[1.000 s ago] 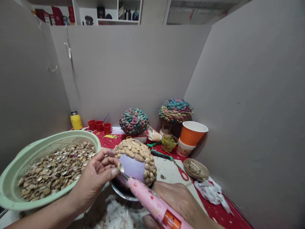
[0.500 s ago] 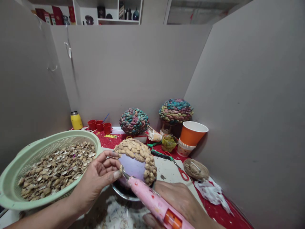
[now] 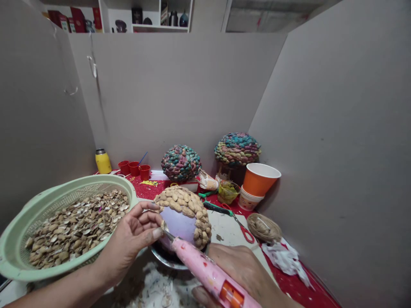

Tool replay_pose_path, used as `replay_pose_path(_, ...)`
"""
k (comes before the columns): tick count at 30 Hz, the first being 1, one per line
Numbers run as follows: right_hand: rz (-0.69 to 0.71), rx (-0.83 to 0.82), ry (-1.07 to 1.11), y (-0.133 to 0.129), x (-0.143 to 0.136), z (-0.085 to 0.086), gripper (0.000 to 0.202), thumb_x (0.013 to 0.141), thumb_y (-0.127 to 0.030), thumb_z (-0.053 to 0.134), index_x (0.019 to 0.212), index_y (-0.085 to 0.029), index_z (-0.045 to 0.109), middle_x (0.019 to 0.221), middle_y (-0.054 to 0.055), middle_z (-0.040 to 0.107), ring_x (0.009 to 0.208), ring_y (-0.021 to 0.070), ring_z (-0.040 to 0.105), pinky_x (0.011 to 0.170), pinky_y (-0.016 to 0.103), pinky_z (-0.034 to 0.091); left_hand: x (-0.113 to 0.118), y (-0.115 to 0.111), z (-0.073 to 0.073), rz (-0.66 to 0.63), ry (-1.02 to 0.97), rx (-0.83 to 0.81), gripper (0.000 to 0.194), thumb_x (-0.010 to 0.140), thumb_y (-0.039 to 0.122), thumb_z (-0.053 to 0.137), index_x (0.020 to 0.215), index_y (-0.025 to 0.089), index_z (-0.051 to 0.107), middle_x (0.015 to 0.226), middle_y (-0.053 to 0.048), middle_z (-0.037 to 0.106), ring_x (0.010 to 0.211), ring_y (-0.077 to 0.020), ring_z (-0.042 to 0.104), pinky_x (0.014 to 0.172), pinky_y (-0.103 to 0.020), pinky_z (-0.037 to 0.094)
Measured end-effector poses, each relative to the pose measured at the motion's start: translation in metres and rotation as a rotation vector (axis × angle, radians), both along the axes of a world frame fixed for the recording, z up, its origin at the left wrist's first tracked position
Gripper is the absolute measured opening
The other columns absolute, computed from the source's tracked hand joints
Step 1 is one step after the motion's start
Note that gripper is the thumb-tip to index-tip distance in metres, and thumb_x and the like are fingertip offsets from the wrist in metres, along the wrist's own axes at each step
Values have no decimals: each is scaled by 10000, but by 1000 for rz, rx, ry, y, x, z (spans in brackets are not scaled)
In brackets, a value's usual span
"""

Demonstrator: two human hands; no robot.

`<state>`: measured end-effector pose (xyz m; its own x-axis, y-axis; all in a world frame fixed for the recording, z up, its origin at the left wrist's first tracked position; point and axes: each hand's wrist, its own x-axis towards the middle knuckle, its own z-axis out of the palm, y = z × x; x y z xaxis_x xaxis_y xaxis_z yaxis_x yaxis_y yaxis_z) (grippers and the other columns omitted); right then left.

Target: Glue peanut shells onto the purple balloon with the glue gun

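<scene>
Okay, pinching a small tan peanut-shell piece [image 3: 163,226] between thumb and fingertips of the left hand [image 3: 136,230], other fingers loosely curled. Gripping a pink glue gun with metal nozzle and orange section [image 3: 204,268] in the right hand [image 3: 239,266], fingers partly hidden underneath. Pointing nozzle up and left, right at the shell piece; can't tell if touching. Working just in front of a round lavender balloon [image 3: 180,224], crusted over top and right side with tan peanut shells [image 3: 181,200], bare at front. Resting in a shiny round metal bowl [image 3: 170,262], mid-table. At left, past the left forearm, a pale green oval plastic colander [image 3: 72,182] with loose tan shell halves [image 3: 80,231] inside. At right, red-handled scissors [image 3: 246,234], then a coil of tan twine [image 3: 263,229] near crumpled white plastic [image 3: 285,259]. Behind, two multicoloured shell-covered domes [image 3: 180,162], an orange paper cup [image 3: 258,180] tilted on stacked cups, small red cups [image 3: 144,173], a yellow bottle [image 3: 103,162].
</scene>
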<state>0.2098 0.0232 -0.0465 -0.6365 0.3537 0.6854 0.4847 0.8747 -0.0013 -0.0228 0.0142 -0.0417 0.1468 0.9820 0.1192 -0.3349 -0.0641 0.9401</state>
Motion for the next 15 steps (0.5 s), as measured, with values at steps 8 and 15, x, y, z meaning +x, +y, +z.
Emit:
replay_pose_path(8, -13, -55, -34, 1, 4, -7, 437, 996, -455, 343, 665, -199, 471, 542, -33, 483, 436, 96, 449, 445, 259, 265, 1, 1, 3, 25, -62, -27, 362, 783, 183, 757, 1075, 214, 545, 857, 4, 635, 749, -122, 604, 721, -249, 493)
replay_pose_path(15, -31, -40, -34, 1, 3, -5, 387, 940, -416, 468, 620, -204, 424, 519, -44, 462, 412, 84, 419, 430, 264, 243, -1, -3, 12, 47, -136, -43, 378, 766, 163, 767, 1088, 209, 573, 878, -16, 656, 776, -132, 627, 746, -247, 516)
